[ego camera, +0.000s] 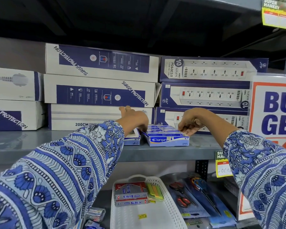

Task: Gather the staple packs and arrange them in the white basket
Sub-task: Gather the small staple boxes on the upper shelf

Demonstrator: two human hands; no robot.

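A blue and white Kangaro staple carton, its top open and filled with several small blue staple packs, stands on the grey shelf. My left hand grips the carton's left rear edge and my right hand pinches its right rear edge. A second, smaller staple carton sits just left of it, partly hidden behind my left sleeve. On the lower shelf stands the white basket, holding red and grey Softek boxes and green sticky notes.
Stacked surge protector and power strip boxes fill the shelf back behind the carton. A promotional sign stands at the right. Packaged scissors lie right of the basket. A yellow price tag hangs off the shelf edge.
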